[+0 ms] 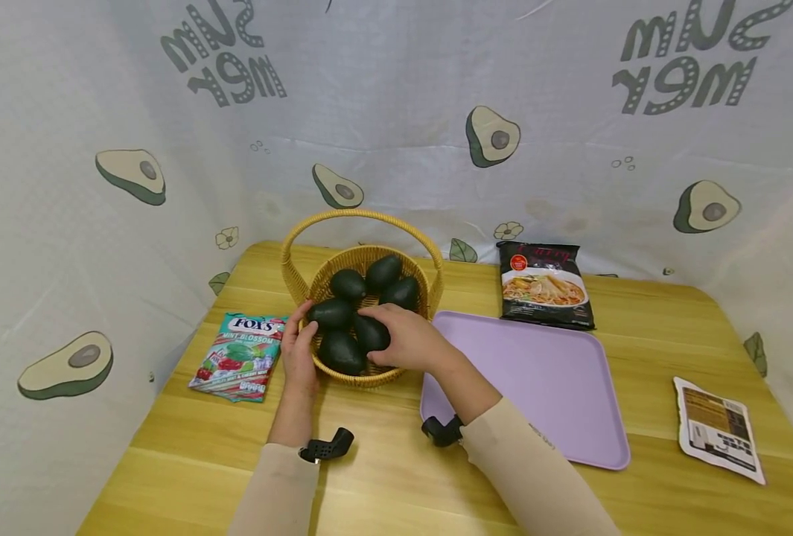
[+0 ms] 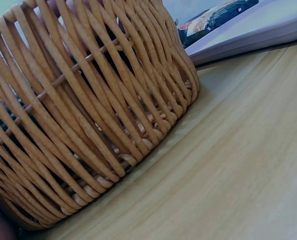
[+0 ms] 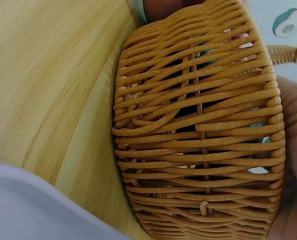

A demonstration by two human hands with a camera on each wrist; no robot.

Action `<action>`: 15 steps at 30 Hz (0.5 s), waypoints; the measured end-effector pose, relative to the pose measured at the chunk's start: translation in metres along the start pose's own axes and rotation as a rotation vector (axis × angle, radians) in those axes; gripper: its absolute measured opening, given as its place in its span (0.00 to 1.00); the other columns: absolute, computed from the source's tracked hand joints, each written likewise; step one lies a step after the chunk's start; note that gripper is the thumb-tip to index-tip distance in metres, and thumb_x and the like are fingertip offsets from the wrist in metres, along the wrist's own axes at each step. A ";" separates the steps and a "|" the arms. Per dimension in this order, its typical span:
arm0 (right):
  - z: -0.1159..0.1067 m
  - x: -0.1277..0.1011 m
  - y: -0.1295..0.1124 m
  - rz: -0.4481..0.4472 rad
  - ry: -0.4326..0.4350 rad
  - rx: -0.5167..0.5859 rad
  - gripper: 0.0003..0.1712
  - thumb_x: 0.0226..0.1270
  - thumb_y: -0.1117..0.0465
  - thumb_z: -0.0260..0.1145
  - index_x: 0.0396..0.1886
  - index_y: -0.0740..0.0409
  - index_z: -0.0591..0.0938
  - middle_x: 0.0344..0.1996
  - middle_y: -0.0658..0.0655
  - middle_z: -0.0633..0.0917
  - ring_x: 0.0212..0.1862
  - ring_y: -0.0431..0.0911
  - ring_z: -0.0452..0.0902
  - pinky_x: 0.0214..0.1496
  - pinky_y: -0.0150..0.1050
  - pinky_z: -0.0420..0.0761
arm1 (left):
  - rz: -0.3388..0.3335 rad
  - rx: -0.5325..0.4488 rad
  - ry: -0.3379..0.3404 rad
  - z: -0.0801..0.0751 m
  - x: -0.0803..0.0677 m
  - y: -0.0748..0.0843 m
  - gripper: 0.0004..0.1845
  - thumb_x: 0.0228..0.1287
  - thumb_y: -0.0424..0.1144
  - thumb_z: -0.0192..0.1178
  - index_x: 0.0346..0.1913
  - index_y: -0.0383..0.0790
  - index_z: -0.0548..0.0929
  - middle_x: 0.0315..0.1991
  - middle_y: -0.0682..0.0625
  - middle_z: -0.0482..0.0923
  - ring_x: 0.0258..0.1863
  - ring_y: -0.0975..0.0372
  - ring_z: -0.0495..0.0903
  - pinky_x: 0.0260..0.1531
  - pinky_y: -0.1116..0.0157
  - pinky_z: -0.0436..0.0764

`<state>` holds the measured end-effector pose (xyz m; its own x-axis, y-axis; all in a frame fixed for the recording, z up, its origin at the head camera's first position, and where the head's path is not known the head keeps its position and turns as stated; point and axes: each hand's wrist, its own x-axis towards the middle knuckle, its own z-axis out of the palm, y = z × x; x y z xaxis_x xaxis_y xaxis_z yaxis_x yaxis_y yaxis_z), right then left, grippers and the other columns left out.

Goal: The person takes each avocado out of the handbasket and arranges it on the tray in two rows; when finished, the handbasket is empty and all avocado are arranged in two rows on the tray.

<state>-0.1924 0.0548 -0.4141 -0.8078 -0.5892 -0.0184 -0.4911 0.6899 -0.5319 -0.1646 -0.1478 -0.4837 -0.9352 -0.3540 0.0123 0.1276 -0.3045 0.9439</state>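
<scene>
Hands at a wicker basket [image 1: 316, 286] of avocados, on the worktop [image 1: 383, 476].
Right hand [image 1: 406, 339] reaches over the near rim, fingers curled round one dark avocado [image 1: 371, 333] inside. Left hand [image 1: 298, 350] rests with fingers straight against the basket's left wall, beside a candy bag [image 1: 240, 356].

A lilac tray [image 1: 543, 372] lies right of the fingers, a noodle packet [image 1: 546, 285] beyond it, a candy bag [image 1: 240, 356] left, and a printed sachet [image 1: 720, 428] far right.

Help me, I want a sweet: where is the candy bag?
In the head view the candy bag lies flat on the table's left side, just left of the basket and the left hand.
</scene>
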 end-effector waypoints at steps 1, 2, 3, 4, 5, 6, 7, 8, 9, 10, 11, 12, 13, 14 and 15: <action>0.000 -0.001 0.000 -0.005 0.013 0.010 0.43 0.59 0.51 0.77 0.74 0.46 0.73 0.70 0.57 0.76 0.68 0.54 0.75 0.69 0.53 0.76 | 0.000 0.001 0.002 0.000 0.000 0.000 0.24 0.74 0.34 0.49 0.70 0.34 0.73 0.75 0.46 0.64 0.74 0.57 0.61 0.69 0.61 0.65; 0.000 -0.002 0.001 -0.012 0.025 0.020 0.43 0.59 0.50 0.77 0.74 0.46 0.72 0.70 0.57 0.75 0.69 0.54 0.74 0.69 0.53 0.76 | 0.000 0.002 0.004 0.000 0.000 0.000 0.24 0.74 0.34 0.49 0.70 0.34 0.73 0.75 0.46 0.64 0.74 0.57 0.62 0.69 0.61 0.65; 0.000 -0.002 0.002 -0.019 0.035 0.030 0.43 0.59 0.50 0.77 0.75 0.46 0.72 0.71 0.56 0.75 0.70 0.53 0.74 0.70 0.53 0.75 | 0.001 0.006 0.005 0.000 0.000 0.000 0.24 0.74 0.34 0.49 0.70 0.34 0.73 0.75 0.46 0.65 0.74 0.57 0.61 0.70 0.60 0.64; 0.000 -0.003 0.002 -0.028 0.049 0.046 0.43 0.59 0.51 0.77 0.74 0.46 0.72 0.71 0.56 0.75 0.70 0.53 0.73 0.70 0.53 0.75 | 0.003 0.008 0.004 0.000 0.000 0.000 0.24 0.74 0.34 0.49 0.70 0.34 0.73 0.75 0.46 0.64 0.75 0.57 0.61 0.70 0.60 0.64; 0.001 -0.004 0.002 -0.037 0.060 0.059 0.43 0.59 0.51 0.77 0.75 0.46 0.72 0.71 0.56 0.75 0.71 0.53 0.73 0.70 0.53 0.75 | 0.004 0.011 0.005 0.001 0.000 0.001 0.24 0.74 0.34 0.49 0.70 0.34 0.73 0.75 0.46 0.64 0.75 0.57 0.61 0.70 0.60 0.64; 0.001 -0.005 0.003 -0.043 0.070 0.072 0.43 0.59 0.51 0.77 0.75 0.46 0.72 0.72 0.56 0.74 0.71 0.53 0.73 0.70 0.53 0.75 | 0.006 0.013 0.005 0.001 0.000 0.001 0.24 0.74 0.34 0.49 0.70 0.34 0.73 0.75 0.46 0.64 0.75 0.57 0.60 0.71 0.59 0.64; 0.001 -0.005 0.003 -0.050 0.080 0.085 0.43 0.59 0.51 0.77 0.75 0.46 0.72 0.72 0.55 0.74 0.71 0.53 0.72 0.70 0.53 0.75 | 0.007 0.015 0.006 0.001 -0.001 0.001 0.24 0.74 0.34 0.49 0.70 0.34 0.73 0.75 0.46 0.64 0.75 0.57 0.60 0.71 0.60 0.63; 0.001 -0.006 0.004 -0.056 0.090 0.100 0.43 0.60 0.51 0.77 0.75 0.46 0.72 0.72 0.55 0.74 0.72 0.53 0.72 0.70 0.53 0.75 | 0.007 0.016 0.007 0.001 -0.001 0.001 0.24 0.74 0.34 0.49 0.70 0.34 0.73 0.75 0.46 0.64 0.75 0.57 0.60 0.71 0.60 0.63; 0.001 -0.007 0.004 -0.060 0.101 0.117 0.43 0.60 0.52 0.77 0.75 0.46 0.72 0.72 0.55 0.74 0.72 0.52 0.72 0.70 0.53 0.75 | 0.007 0.017 0.008 0.001 -0.001 0.001 0.24 0.74 0.34 0.49 0.70 0.34 0.73 0.75 0.46 0.64 0.75 0.57 0.60 0.71 0.60 0.64; 0.001 -0.008 0.004 -0.062 0.113 0.135 0.43 0.60 0.52 0.77 0.75 0.46 0.72 0.72 0.54 0.74 0.72 0.52 0.71 0.70 0.53 0.75 | 0.005 0.018 0.010 0.001 0.000 0.001 0.24 0.74 0.34 0.49 0.70 0.34 0.73 0.75 0.46 0.65 0.75 0.57 0.60 0.70 0.60 0.64; 0.001 -0.009 0.005 -0.062 0.125 0.152 0.43 0.60 0.52 0.77 0.75 0.46 0.71 0.72 0.54 0.74 0.72 0.52 0.71 0.70 0.53 0.75 | 0.003 0.019 0.011 0.001 0.000 0.001 0.24 0.74 0.34 0.49 0.70 0.35 0.73 0.75 0.47 0.65 0.75 0.57 0.61 0.70 0.60 0.64; 0.001 -0.010 0.005 -0.061 0.138 0.172 0.43 0.60 0.53 0.77 0.75 0.46 0.71 0.72 0.53 0.74 0.72 0.52 0.71 0.70 0.53 0.75 | 0.001 0.022 0.013 0.001 0.000 0.001 0.24 0.74 0.34 0.49 0.70 0.35 0.74 0.74 0.47 0.65 0.75 0.58 0.61 0.70 0.61 0.64; 0.001 -0.012 0.005 -0.060 0.152 0.193 0.43 0.60 0.53 0.77 0.75 0.45 0.71 0.72 0.53 0.74 0.72 0.52 0.71 0.70 0.53 0.75 | 0.000 0.023 0.014 0.001 0.000 0.001 0.24 0.74 0.34 0.49 0.70 0.35 0.74 0.74 0.47 0.65 0.74 0.58 0.61 0.70 0.61 0.65; 0.001 -0.014 0.005 -0.055 0.165 0.217 0.43 0.60 0.53 0.77 0.75 0.45 0.71 0.73 0.52 0.73 0.73 0.52 0.71 0.70 0.53 0.75 | -0.001 0.025 0.016 0.001 0.000 0.001 0.24 0.74 0.34 0.49 0.70 0.35 0.74 0.74 0.47 0.66 0.74 0.58 0.62 0.70 0.61 0.64; 0.001 -0.016 0.004 -0.052 0.179 0.241 0.44 0.61 0.53 0.77 0.76 0.44 0.70 0.73 0.52 0.73 0.73 0.52 0.70 0.69 0.54 0.76 | -0.001 0.025 0.017 0.001 0.000 0.000 0.24 0.74 0.33 0.49 0.70 0.35 0.74 0.74 0.47 0.66 0.74 0.58 0.62 0.70 0.61 0.64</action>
<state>-0.1813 0.0667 -0.4169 -0.8386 -0.5231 0.1521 -0.4592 0.5285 -0.7140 -0.1649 -0.1475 -0.4831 -0.9295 -0.3687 0.0061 0.1185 -0.2828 0.9518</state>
